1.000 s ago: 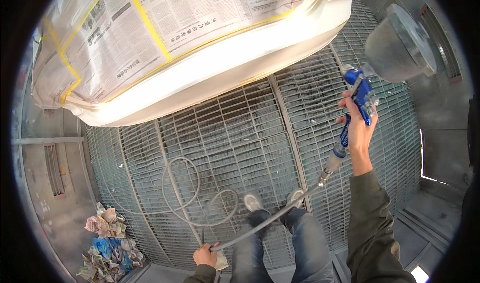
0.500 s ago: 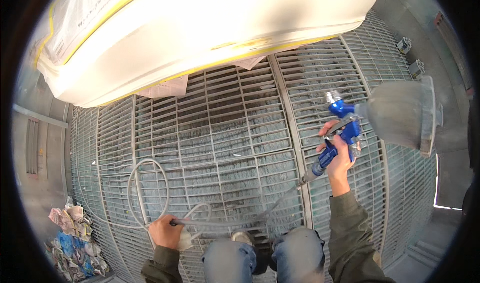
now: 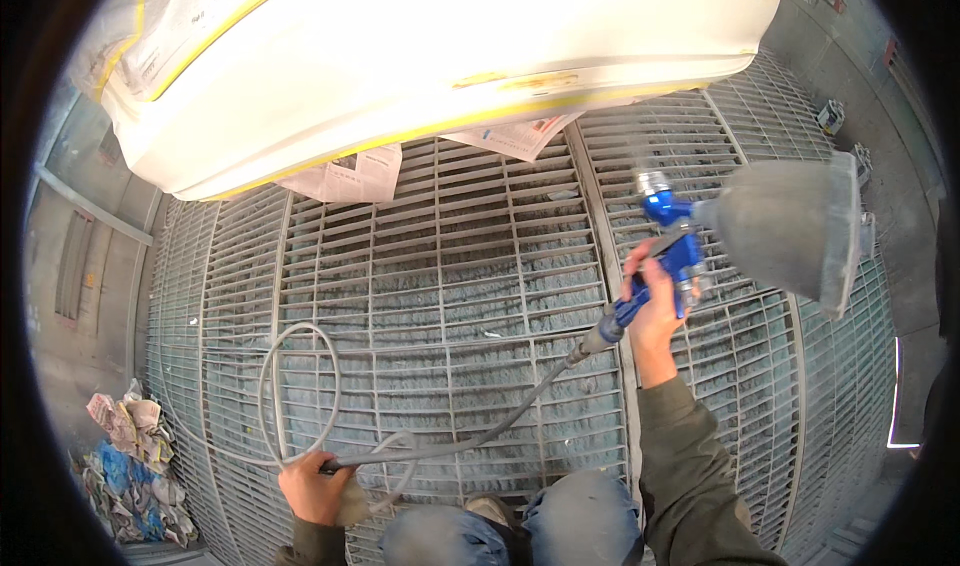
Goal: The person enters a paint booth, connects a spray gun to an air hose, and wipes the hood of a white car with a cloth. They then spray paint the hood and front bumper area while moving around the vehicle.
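Observation:
My right hand [image 3: 652,311] is closed around the handle of a blue spray gun [image 3: 682,254], fingers at its trigger. A large grey paint cup [image 3: 780,226] is fixed to the gun, sticking out to the right. The silver nozzle points toward the white car bumper [image 3: 400,76] ahead, apart from it, with what looks like faint mist before it. From the handle a grey air hose [image 3: 460,447] runs left to my left hand [image 3: 318,488], which is closed on it. Beyond that hand the hose loops over the floor.
Yellow masking tape [image 3: 380,144] edges the bumper's underside, and newspaper sheets [image 3: 515,138] hang below it. Metal grating [image 3: 450,306] forms the floor. Crumpled masking paper [image 3: 135,476] is heaped at the lower left by the wall. Small containers [image 3: 830,116] stand at the far right.
The spray gun has shifted slightly left, and my right fingers have closed further around its trigger. The hose between my hands is lifted straighter. The view has shifted a little.

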